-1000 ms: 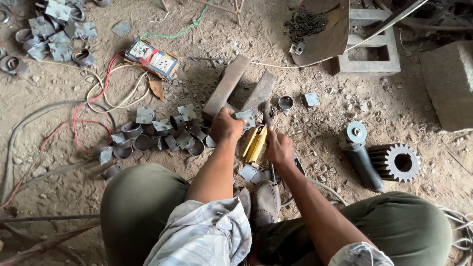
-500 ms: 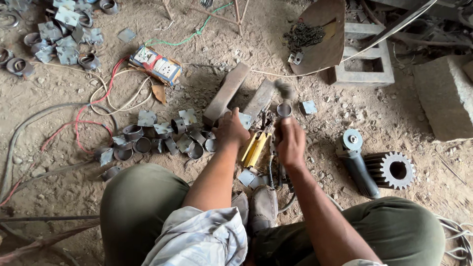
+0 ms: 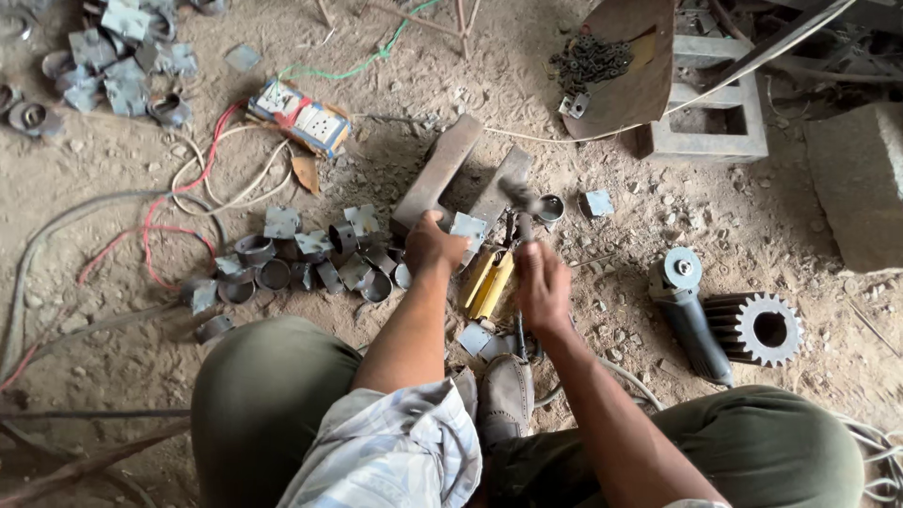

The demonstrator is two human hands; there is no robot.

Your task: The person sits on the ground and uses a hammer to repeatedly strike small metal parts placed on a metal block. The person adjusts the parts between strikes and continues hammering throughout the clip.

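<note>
At the far left, a heap of grey metal squares and rings is seen on the dirt floor, with red and white cables looped beside it. Nearer the middle, a row of short metal rings and square plates is laid out just left of the left hand. That hand is closed on a small grey square plate, which is pressed down against two rusty steel bars lying side by side on the floor. The plate is flat, dull grey and bent at one corner; most of it is covered by the fingers.

Just right of it, the right hand is wrapped in a full grip round the handle of a hammer, whose head is blurred above the bars. A yellow tool lies between the two hands, partly hidden by them. A small ring sits beside the hammer head.

Further right, an angle grinder lies touching a toothed gear. A concrete block is cut off by the right edge.
</note>
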